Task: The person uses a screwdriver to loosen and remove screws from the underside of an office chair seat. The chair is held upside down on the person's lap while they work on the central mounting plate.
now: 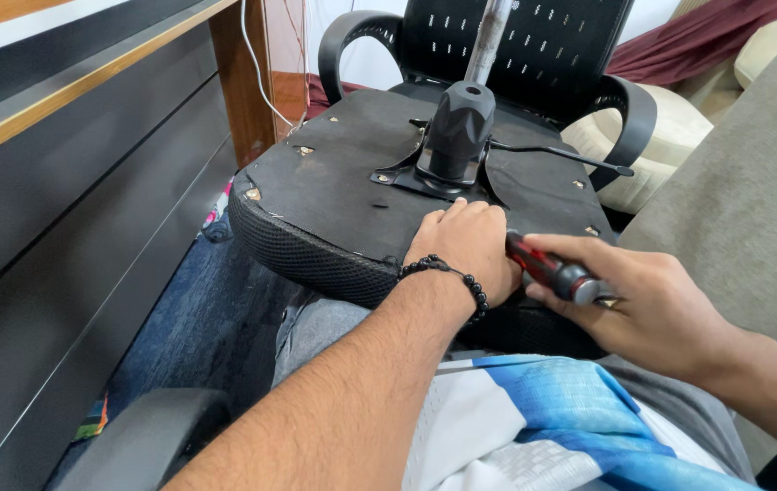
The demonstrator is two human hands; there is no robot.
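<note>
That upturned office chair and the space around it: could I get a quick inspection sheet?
Surface: underside of chair seat, black, scuffed, facing up.
Job's things: screwdriver, red and black handle; black mechanism with lever.
Clutter: nothing seen.
Grippers: left hand rests on seat by screwdriver tip; right hand grips handle.
Cables: white cable hangs by wooden desk.
Surroundings: beige sofa, blue carpet.

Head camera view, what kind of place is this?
Probably a room in a home or small office: a wooden desk, cushioned sofas and an overturned office chair being worked on with a screwdriver.
</note>
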